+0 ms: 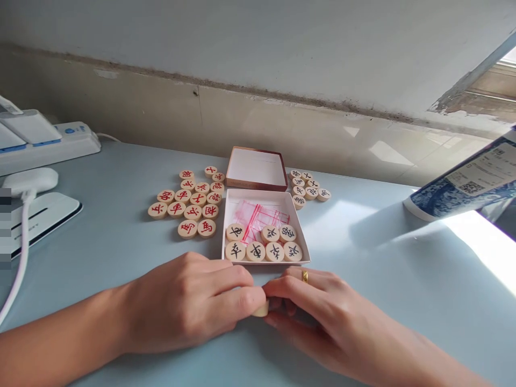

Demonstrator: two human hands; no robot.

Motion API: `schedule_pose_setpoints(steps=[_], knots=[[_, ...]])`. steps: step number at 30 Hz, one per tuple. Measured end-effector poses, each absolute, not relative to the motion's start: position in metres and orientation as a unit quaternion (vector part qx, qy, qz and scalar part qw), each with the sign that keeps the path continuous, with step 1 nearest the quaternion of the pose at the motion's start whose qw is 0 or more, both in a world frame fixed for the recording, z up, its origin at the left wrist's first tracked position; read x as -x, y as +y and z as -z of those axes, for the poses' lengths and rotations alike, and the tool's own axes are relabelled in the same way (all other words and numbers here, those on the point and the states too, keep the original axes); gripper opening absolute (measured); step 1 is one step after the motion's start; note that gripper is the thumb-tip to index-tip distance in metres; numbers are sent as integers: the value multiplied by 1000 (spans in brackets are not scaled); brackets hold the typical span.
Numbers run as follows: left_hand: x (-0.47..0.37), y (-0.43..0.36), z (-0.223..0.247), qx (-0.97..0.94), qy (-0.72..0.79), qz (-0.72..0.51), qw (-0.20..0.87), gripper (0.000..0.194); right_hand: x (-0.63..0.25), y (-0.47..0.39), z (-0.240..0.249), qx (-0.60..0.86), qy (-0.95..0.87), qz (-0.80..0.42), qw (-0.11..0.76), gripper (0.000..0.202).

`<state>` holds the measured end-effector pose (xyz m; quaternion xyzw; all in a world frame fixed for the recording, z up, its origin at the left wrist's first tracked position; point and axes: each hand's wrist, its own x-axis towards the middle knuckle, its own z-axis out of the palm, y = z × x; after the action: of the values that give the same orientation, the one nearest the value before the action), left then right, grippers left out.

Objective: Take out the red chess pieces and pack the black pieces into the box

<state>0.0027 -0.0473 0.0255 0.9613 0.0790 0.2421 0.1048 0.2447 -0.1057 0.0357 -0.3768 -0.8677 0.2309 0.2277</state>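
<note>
My left hand [197,301] and my right hand [318,312] meet in front of an open white box [305,244]. Between their fingertips is a pale round Chinese chess piece [261,310], mostly covered by the fingers, its top face hidden. The left fingers curl over it from one side, while the right thumb and fingers close on it from the other. Inside the box, several black-lettered Chinese chess pieces [256,251] lie face up along the near side, beside a clear plastic bag [245,212] with red lines.
Red-lettered pieces [182,195] lie left of the box, and more black-lettered pieces [312,192] to its right. Behind stands the box lid [258,167], inside up. A power strip [78,141], white cable [24,242] and flat device [52,212] sit left; a blue canister [451,185] stands right.
</note>
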Motion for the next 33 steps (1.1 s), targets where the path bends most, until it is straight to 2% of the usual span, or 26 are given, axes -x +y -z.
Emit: schedule_pose_setpoints(steps=[28, 33], knots=[[-4, -48, -26, -962, 90, -236, 107, 16, -247, -107, -31, 375, -869, -232, 223, 15], [-4, -48, -25, -959, 97, -237, 116, 15, -246, -107, -30, 370, -870, -218, 243, 16]])
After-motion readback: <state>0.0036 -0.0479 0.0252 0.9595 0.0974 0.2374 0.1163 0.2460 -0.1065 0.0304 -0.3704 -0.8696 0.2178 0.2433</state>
